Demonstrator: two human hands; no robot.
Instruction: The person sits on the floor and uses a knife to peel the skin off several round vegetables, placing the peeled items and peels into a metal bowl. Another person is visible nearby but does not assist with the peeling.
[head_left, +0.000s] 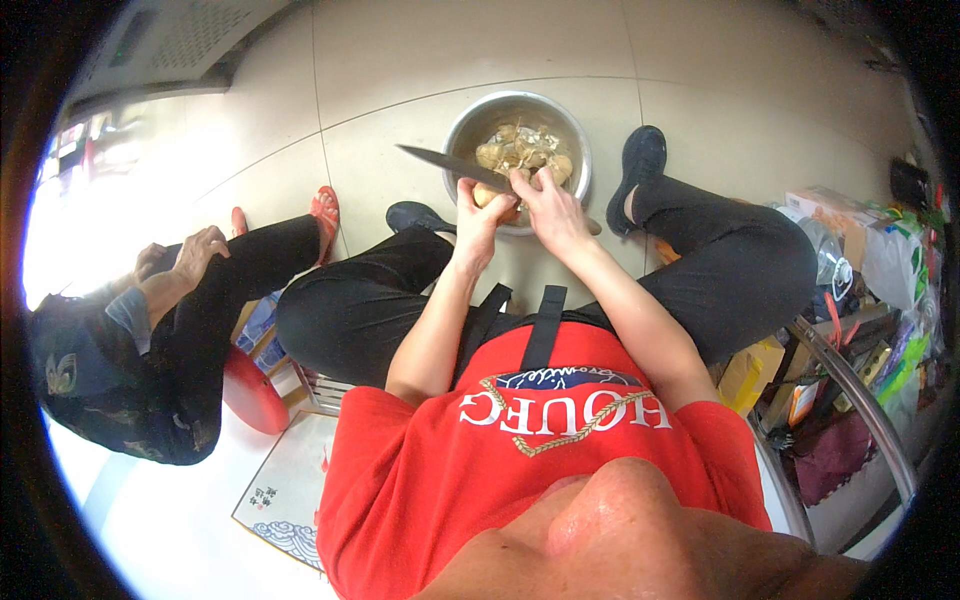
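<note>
A kitchen knife (454, 163) lies across the near side of a metal basin (454, 131), its blade tip pointing to the left beyond the rim. My right hand (553, 214) grips the knife close to where the blade begins. In my left hand (478, 229) is a peeled yellowish potato (486, 195), held against the blade's edge above the near rim. My fingers hide part of the potato and most of the knife handle. Inside the basin are several pale brown potatoes (491, 155) and thin peelings (525, 139); the pile's exact make-up is hard to tell.
The basin stands on the tiled floor (390, 105) between my shoes (641, 161). At left sits another person, with hands (199, 251) over a knee, near a red round stool seat (255, 390). Cardboard boxes (750, 375), plastic bags (892, 262) and a metal chair frame (862, 420) are at right.
</note>
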